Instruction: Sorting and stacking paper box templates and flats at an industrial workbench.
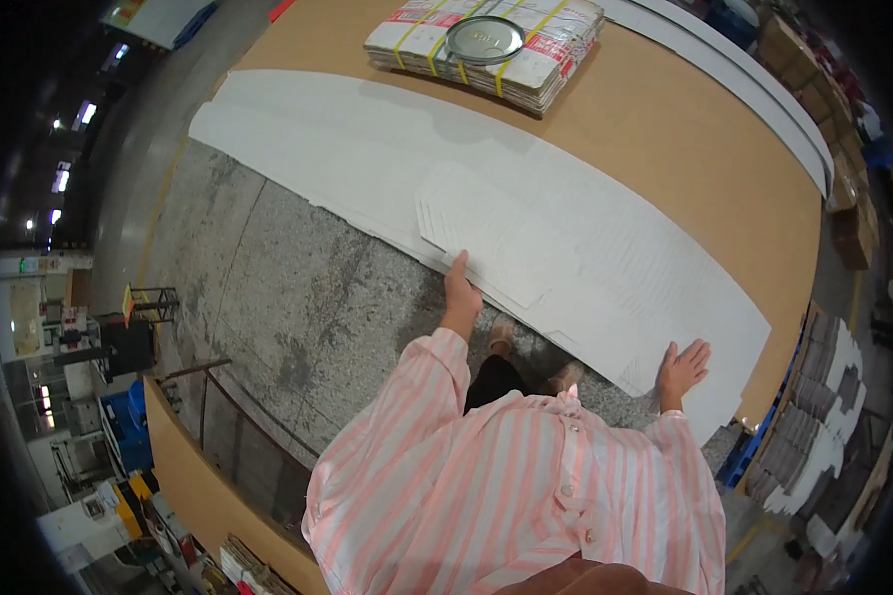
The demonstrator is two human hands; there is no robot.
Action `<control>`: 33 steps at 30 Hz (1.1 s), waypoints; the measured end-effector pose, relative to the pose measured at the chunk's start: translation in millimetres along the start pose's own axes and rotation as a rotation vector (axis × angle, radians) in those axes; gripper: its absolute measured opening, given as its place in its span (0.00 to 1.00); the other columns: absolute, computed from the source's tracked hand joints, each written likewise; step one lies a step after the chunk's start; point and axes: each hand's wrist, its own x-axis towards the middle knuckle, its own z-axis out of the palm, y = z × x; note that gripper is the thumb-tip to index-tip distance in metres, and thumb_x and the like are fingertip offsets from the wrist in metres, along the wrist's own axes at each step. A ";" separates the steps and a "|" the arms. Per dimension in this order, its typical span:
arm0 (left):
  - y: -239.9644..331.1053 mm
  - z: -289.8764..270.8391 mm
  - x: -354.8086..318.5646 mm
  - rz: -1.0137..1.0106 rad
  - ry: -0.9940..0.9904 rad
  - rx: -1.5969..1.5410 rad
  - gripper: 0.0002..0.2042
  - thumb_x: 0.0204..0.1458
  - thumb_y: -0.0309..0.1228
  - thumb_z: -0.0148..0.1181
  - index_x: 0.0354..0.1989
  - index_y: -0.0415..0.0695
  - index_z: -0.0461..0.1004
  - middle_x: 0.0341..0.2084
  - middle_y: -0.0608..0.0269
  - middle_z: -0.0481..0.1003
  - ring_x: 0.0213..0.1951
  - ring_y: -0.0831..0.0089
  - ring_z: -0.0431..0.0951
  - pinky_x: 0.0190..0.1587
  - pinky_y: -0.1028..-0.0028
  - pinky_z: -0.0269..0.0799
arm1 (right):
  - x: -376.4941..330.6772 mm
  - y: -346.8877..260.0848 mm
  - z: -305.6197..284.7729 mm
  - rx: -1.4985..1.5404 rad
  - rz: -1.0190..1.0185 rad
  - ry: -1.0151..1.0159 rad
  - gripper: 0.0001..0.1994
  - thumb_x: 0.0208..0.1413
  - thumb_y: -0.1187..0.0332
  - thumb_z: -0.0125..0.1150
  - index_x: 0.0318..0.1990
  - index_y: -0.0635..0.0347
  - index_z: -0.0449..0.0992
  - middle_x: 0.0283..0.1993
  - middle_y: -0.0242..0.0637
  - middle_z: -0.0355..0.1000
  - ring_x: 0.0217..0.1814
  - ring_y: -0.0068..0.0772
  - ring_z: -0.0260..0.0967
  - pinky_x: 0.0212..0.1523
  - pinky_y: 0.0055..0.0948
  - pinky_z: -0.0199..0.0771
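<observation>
A long white cardboard sheet (367,149) lies across the brown board surface in front of me, its near edge reaching out over the floor. Resting on its middle is a smaller white cardboard piece (501,263) with a row of slits at its left end. My left hand (462,297) grips the near edge of this smaller piece, the thumb on top and the other fingers mostly hidden. Farther right, my right hand (683,371) lies flat on the long sheet near its right end, fingers stretched out and holding nothing.
A strapped bundle of flattened cardboard (486,45) stands at the back, with a round metal lid (485,40) on top. Stacked grey-white cardboard pieces (809,407) are at the right, beside a blue pallet (754,436). A metal-framed cart (208,397) stands at the left.
</observation>
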 end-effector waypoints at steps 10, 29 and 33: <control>1.0 15.4 6.0 0.036 -0.035 0.113 0.20 0.42 0.27 0.61 0.44 0.33 0.66 0.41 0.57 0.70 0.42 0.65 0.71 0.45 0.67 0.67 | 3.9 3.6 6.2 -0.011 0.037 -0.008 0.35 0.53 0.48 0.42 0.62 0.63 0.44 0.67 0.45 0.37 0.69 0.43 0.29 0.62 0.51 0.29; -5.5 13.0 -25.2 0.878 -0.356 1.252 0.24 0.48 0.36 0.56 0.53 0.43 0.59 0.45 0.59 0.67 0.47 0.65 0.66 0.47 0.66 0.63 | 2.2 8.3 5.6 0.013 0.050 0.021 0.36 0.52 0.48 0.44 0.61 0.63 0.45 0.66 0.46 0.38 0.69 0.43 0.29 0.62 0.52 0.28; -22.4 16.7 -38.9 -0.263 -0.266 0.167 0.24 0.52 0.56 0.40 0.45 0.50 0.65 0.34 0.67 0.68 0.38 0.69 0.68 0.45 0.69 0.63 | 4.5 16.9 17.2 0.061 0.102 0.001 0.36 0.50 0.48 0.45 0.61 0.64 0.47 0.66 0.47 0.40 0.69 0.43 0.31 0.62 0.53 0.27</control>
